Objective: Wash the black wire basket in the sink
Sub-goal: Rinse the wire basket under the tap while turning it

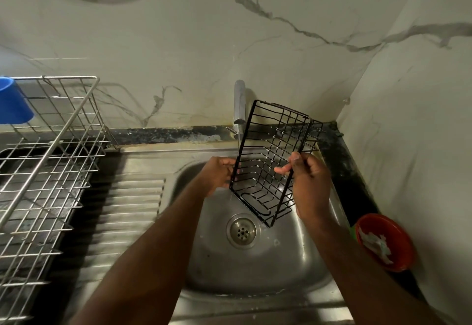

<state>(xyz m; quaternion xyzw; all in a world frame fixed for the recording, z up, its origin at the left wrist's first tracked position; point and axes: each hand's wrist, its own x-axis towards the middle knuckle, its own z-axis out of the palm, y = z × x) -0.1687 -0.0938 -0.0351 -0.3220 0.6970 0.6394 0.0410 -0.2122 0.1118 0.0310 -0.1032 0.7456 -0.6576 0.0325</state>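
I hold a black wire basket (pixel 268 161) tilted on end over the steel sink (pixel 255 268), its lower corner hanging just above the drain (pixel 241 231). My left hand (pixel 217 175) grips the basket's left rim. My right hand (pixel 307 184) curls round the right rim, forefinger stretched along the wire. A thin stream of water falls from the chrome tap (pixel 239 104) past the basket's left edge. Water drops cling to the wires.
A silver wire dish rack (pixel 48 171) covers the left counter beside the ribbed drainboard (pixel 127 212), with a blue cup (pixel 12 101) at its far corner. A red bowl (pixel 385 243) with white scraps sits right of the sink. Marble walls close the back and right.
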